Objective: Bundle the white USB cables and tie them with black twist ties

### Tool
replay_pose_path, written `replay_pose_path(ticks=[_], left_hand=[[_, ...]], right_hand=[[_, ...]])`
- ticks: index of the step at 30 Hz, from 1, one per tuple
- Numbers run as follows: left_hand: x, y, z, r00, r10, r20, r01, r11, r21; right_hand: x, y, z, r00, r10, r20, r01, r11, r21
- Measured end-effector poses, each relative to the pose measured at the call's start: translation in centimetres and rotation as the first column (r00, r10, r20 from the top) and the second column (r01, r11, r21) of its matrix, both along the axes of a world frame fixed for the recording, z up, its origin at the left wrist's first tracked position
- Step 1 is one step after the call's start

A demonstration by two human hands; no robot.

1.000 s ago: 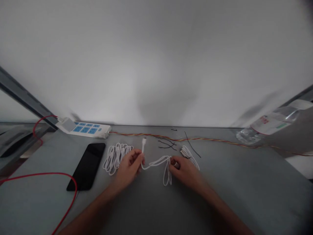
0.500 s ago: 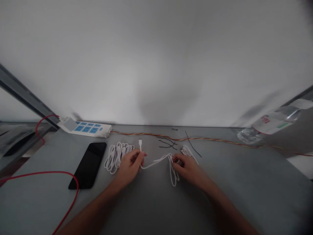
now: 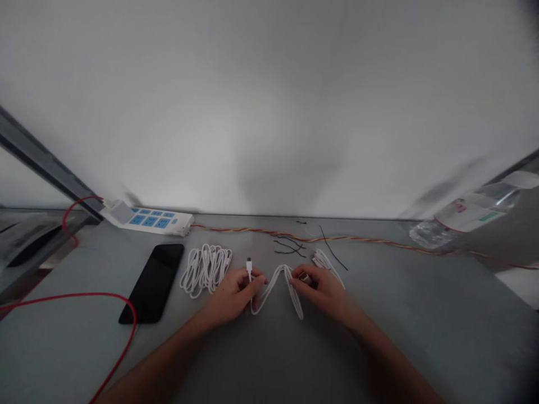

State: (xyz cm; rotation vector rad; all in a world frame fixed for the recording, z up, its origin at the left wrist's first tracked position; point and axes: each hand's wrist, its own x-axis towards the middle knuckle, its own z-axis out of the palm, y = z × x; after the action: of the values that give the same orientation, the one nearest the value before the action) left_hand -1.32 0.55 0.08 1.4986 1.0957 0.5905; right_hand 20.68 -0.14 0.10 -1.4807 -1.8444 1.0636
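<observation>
A white USB cable point(image 3: 275, 276) runs between my two hands over the grey table. Near its small plug, which points up and away from me, my left hand point(image 3: 238, 292) pinches the cable. Loops of the same cable hang from my right hand point(image 3: 318, 286), closed around them; part of a connector shows at its fingers. Just beyond my left hand lie several coiled white cables point(image 3: 206, 268). Another white cable bundle point(image 3: 322, 260) rests behind my right hand, partly hidden by it.
A black phone point(image 3: 154, 283) lies at left beside a red cable point(image 3: 130, 314). Behind it sits a white power strip point(image 3: 181, 223) with a twisted red-yellow wire point(image 3: 357, 238). Black twist ties point(image 3: 290, 245) lie mid-table. A clear plastic bottle point(image 3: 467, 213) lies at right.
My left hand has moved right and toward me with the plug end, nearer my right hand. The cable between them now bends up into a peak. My right hand has shifted only slightly.
</observation>
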Motion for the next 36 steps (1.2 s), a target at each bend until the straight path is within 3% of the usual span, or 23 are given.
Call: replay_pose_path(ticks=[4, 7, 11, 14, 16, 18, 21, 23, 26, 30, 36], left_hand=[[0.0, -0.2, 0.0, 0.963, 0.099, 0.25, -0.075, 0.992, -0.104], [-0.3, 0.1, 0.2, 0.88, 0.284, 0.38, -0.266, 0.959, -0.101], [-0.9, 0.8, 1.0, 0.774, 0.507, 0.379, -0.575, 0.814, 0.083], [-1.4, 1.1, 1.6, 0.693, 0.584, 0.423, -0.699, 0.687, 0.198], [-1.7, 1.1, 1.6, 0.656, 0.594, 0.466, -0.738, 0.633, 0.233], [-1.8, 1.0, 1.5, 0.665, 0.58, 0.47, -0.733, 0.628, 0.262], [-2.0, 0.9, 1.1, 0.752, 0.534, 0.387, -0.655, 0.675, 0.34], [-2.1, 0.8, 0.8, 0.816, 0.496, 0.298, -0.578, 0.724, 0.377], [-2.3, 1.0, 0.6, 0.899, 0.402, 0.173, -0.435, 0.779, 0.452], [-2.4, 1.5, 0.6, 0.962, 0.269, 0.038, -0.234, 0.747, 0.622], [-2.3, 1.4, 0.5, 0.963, 0.258, -0.077, -0.134, 0.709, 0.692]], right_hand=[[0.3, 0.2, -0.2, 0.988, -0.152, -0.024, 0.153, 0.988, 0.005], [1.0, 0.3, -0.4, 0.955, -0.243, -0.169, 0.249, 0.968, 0.015], [2.0, 0.4, -0.1, 0.892, -0.322, -0.317, 0.35, 0.936, 0.034], [2.1, 0.3, 0.7, 0.841, -0.406, -0.357, 0.46, 0.884, 0.079], [2.0, 0.2, 1.2, 0.793, -0.463, -0.395, 0.536, 0.839, 0.092], [1.9, 0.1, 1.5, 0.757, -0.508, -0.41, 0.59, 0.802, 0.096], [1.8, 0.0, 1.5, 0.76, -0.535, -0.369, 0.608, 0.786, 0.112], [1.8, 0.0, 1.2, 0.798, -0.505, -0.329, 0.568, 0.812, 0.132], [1.9, 0.2, 0.8, 0.893, -0.353, -0.28, 0.403, 0.904, 0.144], [1.8, 0.4, 0.5, 0.97, -0.154, -0.187, 0.17, 0.982, 0.076], [1.7, 0.3, 0.3, 0.988, -0.049, -0.146, 0.055, 0.998, 0.038]])
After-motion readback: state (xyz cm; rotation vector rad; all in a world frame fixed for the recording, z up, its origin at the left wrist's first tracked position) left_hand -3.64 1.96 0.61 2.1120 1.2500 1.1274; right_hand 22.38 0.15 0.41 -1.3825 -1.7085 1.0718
